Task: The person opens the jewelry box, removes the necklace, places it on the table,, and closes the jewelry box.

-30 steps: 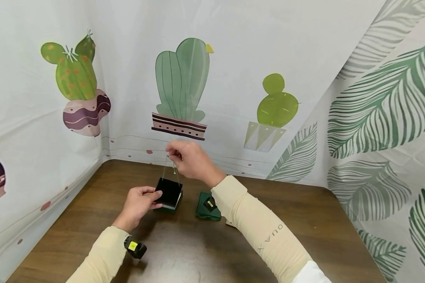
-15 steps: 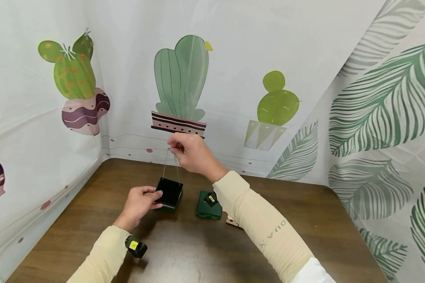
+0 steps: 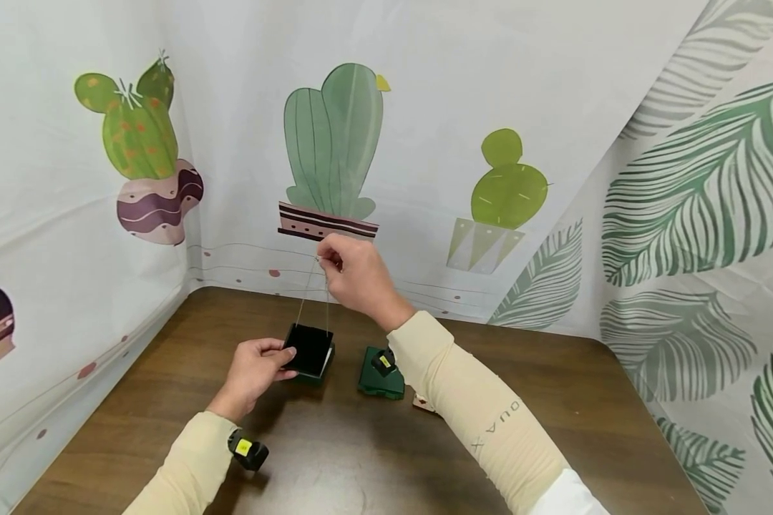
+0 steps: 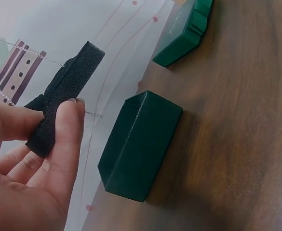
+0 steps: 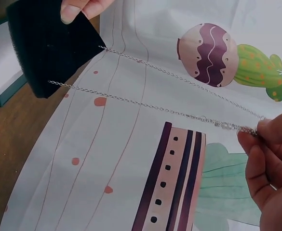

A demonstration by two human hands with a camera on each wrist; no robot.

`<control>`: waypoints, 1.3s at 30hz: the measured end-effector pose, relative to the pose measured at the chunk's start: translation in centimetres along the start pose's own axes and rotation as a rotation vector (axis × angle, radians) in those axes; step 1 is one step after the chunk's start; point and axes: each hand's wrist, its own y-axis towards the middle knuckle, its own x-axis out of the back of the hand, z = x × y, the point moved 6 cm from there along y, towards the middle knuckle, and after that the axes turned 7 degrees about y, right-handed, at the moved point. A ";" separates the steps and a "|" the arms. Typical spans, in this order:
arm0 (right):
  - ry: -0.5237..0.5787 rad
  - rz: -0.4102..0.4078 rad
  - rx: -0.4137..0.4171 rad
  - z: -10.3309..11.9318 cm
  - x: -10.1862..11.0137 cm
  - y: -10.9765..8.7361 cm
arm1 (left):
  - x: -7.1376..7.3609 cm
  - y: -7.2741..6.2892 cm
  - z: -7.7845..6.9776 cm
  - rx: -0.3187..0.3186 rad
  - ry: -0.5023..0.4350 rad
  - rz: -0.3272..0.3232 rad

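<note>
My left hand (image 3: 251, 372) pinches a black foam pad (image 4: 66, 96) between thumb and fingers, holding it tilted above an open dark green box (image 4: 143, 144). A thin silver chain (image 5: 145, 105) runs in two strands from two spots along the pad's edge (image 5: 44, 43). Raised above the pad, my right hand (image 3: 361, 275) pinches the gathered far end of this chain between thumb and forefinger. In the left wrist view a short end of chain sticks out behind the pad by the left thumb. The box's pale inside shows in the right wrist view.
A second dark green piece, like a box lid (image 3: 376, 383), lies on the brown table (image 3: 335, 458) right of the box. Partly under the right sleeve is a small card with red marks (image 3: 423, 404). A cactus-print cloth (image 3: 425, 86) hangs behind the table.
My right hand has risen and shifted slightly right, and the chain strands between it and the pad have lengthened. The left hand and the pad have stayed nearly still.
</note>
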 end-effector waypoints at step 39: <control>-0.133 -0.035 -0.222 -2.8 2.2 -0.3 | -0.2 -0.5 -0.5 -0.102 0.030 0.059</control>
